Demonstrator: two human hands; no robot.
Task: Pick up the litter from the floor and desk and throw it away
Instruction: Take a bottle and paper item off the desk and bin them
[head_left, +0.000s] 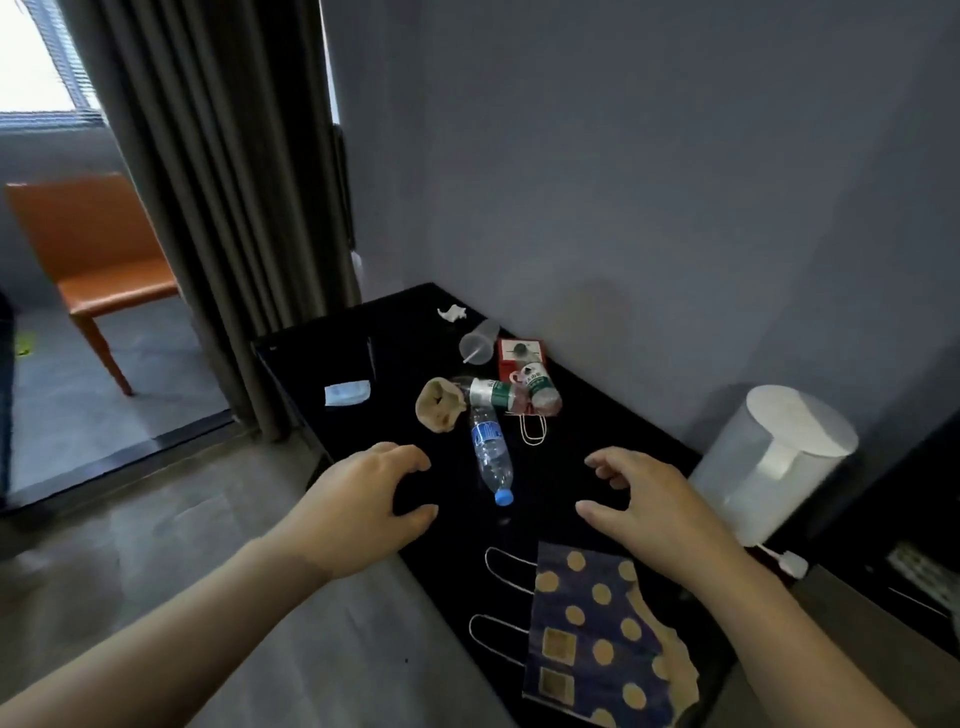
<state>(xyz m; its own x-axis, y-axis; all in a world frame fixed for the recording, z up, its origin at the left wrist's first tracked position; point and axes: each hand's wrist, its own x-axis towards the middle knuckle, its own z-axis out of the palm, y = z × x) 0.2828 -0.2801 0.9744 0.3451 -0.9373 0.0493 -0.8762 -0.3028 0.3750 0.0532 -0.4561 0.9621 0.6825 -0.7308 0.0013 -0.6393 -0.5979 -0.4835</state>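
Observation:
Litter lies on a black desk. A clear bottle with a blue cap lies on its side in the middle. Behind it are a crumpled brown paper bag, two green-labelled bottles, a red bag, a clear plastic cup, a white tissue scrap and a blue face mask. A blue dotted paper bag lies at the near end. My left hand and my right hand hover on either side of the blue-capped bottle, fingers loosely curved, holding nothing.
A white kettle stands at the desk's right side by the grey wall. A brown curtain hangs left of the desk, with an orange chair beyond it. Grey floor lies to the left of the desk.

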